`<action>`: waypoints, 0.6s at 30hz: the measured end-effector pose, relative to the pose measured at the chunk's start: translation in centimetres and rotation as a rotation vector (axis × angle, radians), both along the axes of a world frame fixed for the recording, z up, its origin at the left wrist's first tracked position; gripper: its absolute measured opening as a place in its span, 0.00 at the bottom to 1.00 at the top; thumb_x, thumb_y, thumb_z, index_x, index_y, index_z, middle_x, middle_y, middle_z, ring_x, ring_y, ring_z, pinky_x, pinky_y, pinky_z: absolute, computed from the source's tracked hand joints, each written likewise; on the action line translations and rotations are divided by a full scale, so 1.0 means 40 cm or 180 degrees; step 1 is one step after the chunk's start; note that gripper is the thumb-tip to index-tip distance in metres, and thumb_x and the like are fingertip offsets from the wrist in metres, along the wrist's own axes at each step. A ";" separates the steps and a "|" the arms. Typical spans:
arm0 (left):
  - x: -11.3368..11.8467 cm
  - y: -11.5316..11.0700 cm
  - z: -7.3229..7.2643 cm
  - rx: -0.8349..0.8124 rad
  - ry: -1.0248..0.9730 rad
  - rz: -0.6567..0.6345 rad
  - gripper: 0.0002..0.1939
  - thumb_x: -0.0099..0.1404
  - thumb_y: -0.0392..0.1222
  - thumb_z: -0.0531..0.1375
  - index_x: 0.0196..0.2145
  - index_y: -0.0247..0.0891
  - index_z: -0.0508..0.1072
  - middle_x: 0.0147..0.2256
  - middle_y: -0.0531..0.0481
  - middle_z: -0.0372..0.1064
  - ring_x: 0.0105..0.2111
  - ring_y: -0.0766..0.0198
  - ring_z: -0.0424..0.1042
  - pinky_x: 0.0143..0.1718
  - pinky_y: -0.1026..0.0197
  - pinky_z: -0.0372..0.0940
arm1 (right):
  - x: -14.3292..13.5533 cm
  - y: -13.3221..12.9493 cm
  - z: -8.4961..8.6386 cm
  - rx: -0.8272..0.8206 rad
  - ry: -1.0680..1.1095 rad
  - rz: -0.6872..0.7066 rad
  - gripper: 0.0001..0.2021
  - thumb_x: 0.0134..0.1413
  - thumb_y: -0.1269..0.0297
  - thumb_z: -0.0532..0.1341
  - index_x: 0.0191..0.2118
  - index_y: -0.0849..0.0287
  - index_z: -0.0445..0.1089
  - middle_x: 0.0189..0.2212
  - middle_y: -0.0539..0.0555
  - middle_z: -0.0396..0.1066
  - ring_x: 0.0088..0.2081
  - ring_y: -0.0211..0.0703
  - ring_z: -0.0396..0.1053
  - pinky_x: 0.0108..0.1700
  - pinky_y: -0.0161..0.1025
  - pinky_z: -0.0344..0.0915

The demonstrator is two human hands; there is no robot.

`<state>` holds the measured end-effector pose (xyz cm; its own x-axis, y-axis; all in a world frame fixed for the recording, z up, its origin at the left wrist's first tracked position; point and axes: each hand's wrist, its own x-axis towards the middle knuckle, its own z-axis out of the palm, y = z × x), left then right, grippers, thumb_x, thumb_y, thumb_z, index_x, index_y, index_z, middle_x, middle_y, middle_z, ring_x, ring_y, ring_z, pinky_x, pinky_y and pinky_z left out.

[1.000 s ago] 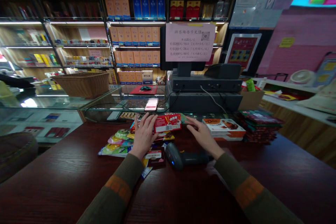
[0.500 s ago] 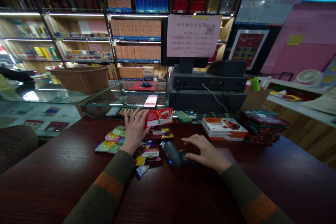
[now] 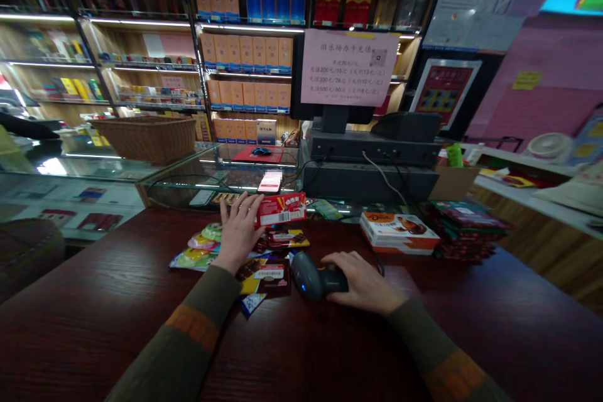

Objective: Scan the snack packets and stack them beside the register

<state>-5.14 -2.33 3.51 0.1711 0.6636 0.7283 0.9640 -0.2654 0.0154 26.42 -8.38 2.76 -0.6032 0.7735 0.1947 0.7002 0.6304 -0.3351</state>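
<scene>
My right hand (image 3: 360, 282) is closed round the handle of a dark barcode scanner (image 3: 308, 276), which lies on the table with a small blue light showing. My left hand (image 3: 239, 229) has its fingers stretched and apart, at the left end of a red snack box (image 3: 282, 209) with a barcode; its fingertips partly cover that end. Just below the box lies a chocolate packet (image 3: 288, 239). Further chocolate packets (image 3: 273, 277) lie between my left wrist and the scanner. Colourful snack bags (image 3: 198, 251) stick out left of my left hand, partly hidden by it.
An orange and white Dove box (image 3: 398, 232) and a stack of dark packets (image 3: 468, 229) stand on the right. Behind are a phone (image 3: 270, 182) on glass, a monitor with a pink notice (image 3: 348, 69), and a till (image 3: 372, 182). A wicker basket (image 3: 146, 138) is at left.
My right hand has moved slightly left and closed on the scanner's handle; before, it was open beside it. My left hand stays by the red box.
</scene>
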 end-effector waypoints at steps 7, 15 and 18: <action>0.002 -0.004 0.003 -0.0012 -0.0001 0.0000 0.41 0.60 0.39 0.66 0.68 0.43 0.57 0.62 0.41 0.65 0.67 0.46 0.56 0.70 0.33 0.29 | -0.001 0.007 -0.012 0.0295 0.0279 -0.0024 0.19 0.50 0.64 0.69 0.49 0.55 0.69 0.47 0.56 0.76 0.47 0.51 0.72 0.50 0.46 0.63; 0.009 -0.005 0.002 0.0018 0.0040 -0.0014 0.39 0.61 0.40 0.65 0.68 0.42 0.58 0.62 0.41 0.65 0.67 0.46 0.55 0.70 0.34 0.29 | -0.025 0.014 0.009 0.0680 0.0694 -0.0222 0.20 0.53 0.62 0.69 0.52 0.56 0.70 0.47 0.58 0.76 0.47 0.52 0.72 0.50 0.48 0.64; 0.009 -0.008 0.003 0.0002 0.0044 0.0013 0.39 0.61 0.40 0.65 0.68 0.42 0.57 0.63 0.41 0.64 0.67 0.47 0.55 0.70 0.34 0.30 | -0.036 0.016 0.008 0.0737 0.0707 -0.0181 0.19 0.54 0.61 0.69 0.51 0.55 0.70 0.46 0.58 0.76 0.47 0.53 0.73 0.51 0.49 0.64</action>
<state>-4.79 -2.65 3.63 0.1786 0.6638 0.7263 0.9652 -0.2615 0.0017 25.00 -7.75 3.07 -0.4834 0.7244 0.4914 0.6623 0.6698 -0.3358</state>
